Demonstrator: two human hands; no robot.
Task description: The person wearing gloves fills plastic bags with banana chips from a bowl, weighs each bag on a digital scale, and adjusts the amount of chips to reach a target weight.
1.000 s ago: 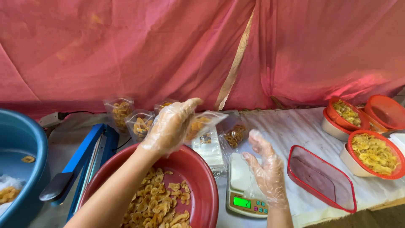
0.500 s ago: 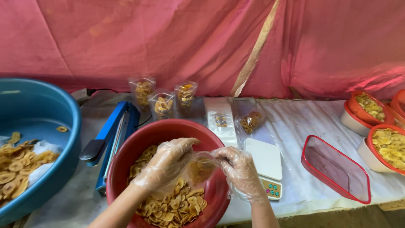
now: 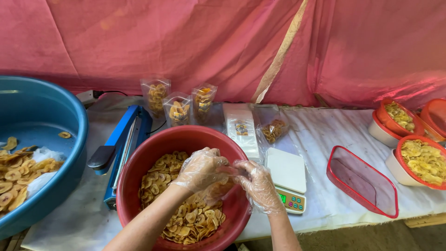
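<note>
**Chip packing: three bags done, bulk of stock still loose**

Obs. from beside the table. Both hands gloved in thin clear plastic, working over the red basin (image 3: 134,186). Left hand (image 3: 202,169) and right hand (image 3: 258,186) meet above the chips (image 3: 195,221); fingers of both curled close together round what looks like a small clear bag, pinched between them. Bag itself mostly hidden by the gloves, so cannot tell how full it is.

Done so far, by my reading: three filled bags (image 3: 179,109) stand upright at the back near the pink cloth (image 3: 186,42), and one more bag with chips (image 3: 274,130) lies flat beside a stack of empty bags (image 3: 241,130).

Left to do, approx.: red basin holds plenty of loose chips, blue tub (image 3: 51,121) at left has more. Scale (image 3: 288,179) platform bare, display lit. Blue sealer (image 3: 123,148) sits just left of the basin, arm down, nothing in it. Tubs of chips (image 3: 423,160) at right, red lid (image 3: 362,181) off. Early stage overall.
</note>
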